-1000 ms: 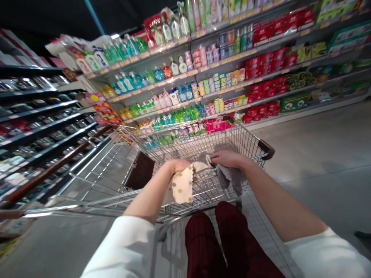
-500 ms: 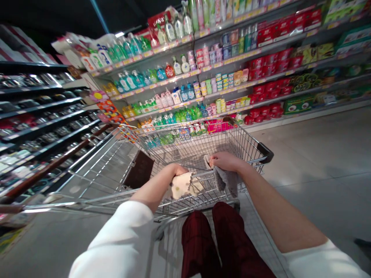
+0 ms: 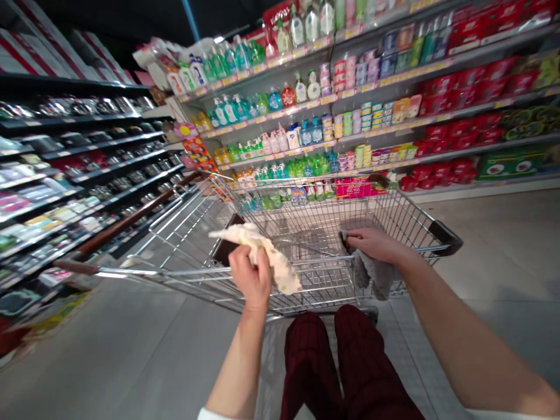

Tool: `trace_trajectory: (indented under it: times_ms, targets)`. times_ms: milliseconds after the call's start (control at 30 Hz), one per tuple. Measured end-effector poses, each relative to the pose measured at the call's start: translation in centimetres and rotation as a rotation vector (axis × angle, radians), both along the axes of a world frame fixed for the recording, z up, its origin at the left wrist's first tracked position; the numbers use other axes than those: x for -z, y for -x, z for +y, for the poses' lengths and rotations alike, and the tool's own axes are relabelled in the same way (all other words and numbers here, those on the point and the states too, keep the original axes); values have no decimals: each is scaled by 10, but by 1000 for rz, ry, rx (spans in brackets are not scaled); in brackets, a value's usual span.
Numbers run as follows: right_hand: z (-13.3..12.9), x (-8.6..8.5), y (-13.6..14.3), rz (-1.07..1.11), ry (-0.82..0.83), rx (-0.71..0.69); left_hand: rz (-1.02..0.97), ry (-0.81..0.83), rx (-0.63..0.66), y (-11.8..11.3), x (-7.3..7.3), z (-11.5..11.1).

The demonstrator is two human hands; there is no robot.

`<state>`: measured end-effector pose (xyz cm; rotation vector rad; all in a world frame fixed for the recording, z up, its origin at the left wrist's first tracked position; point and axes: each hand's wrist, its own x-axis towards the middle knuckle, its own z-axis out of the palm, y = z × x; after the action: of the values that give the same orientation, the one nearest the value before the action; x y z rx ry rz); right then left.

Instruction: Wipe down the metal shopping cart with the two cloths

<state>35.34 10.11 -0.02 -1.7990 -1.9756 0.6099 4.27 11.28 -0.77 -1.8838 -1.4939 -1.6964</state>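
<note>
My left hand is closed around a cream spotted cloth, held up above the near side rail of a wire shopping cart. Part of the cloth spreads past my fingers to the left and hangs down to the right. Farther right, my right hand grips a grey cloth on the same rail. That cloth is draped over the rail, its lower end hanging outside the basket. The cart has a brown handle at the left and a black corner guard at the right.
Shelves of pump bottles and jars stand beyond the cart. Red packages fill the shelves to the right. Another shelf unit with metal pots runs along the left. Grey tiled floor lies around my legs.
My left hand has lifted from the rail and swung up and left with the cream cloth. The right hand stays on the rail with the grey cloth. The view has turned left.
</note>
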Motion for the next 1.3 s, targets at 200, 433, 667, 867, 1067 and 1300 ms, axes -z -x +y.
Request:
trace_trajectory:
  times_ms: [200, 433, 667, 867, 1067, 1300]
  targets:
    - [0, 3, -3, -14, 46, 28, 233, -146, 82, -7, 61, -28]
    - [-2, -2, -1, -41, 78, 26, 538, 191, 173, -8, 139, -47]
    - [-3, -7, 3, -38, 85, 22, 193, 45, -98, 5, 89, -42]
    - [-2, -4, 2, -79, 87, 63, 162, 53, -235, 31, 81, -27]
    - [0, 1, -1, -96, 65, 94, 349, 360, -83, 21, 168, -51]
    - [6, 12, -9, -86, 53, 89, -108, 65, -441, 69, 74, -24]
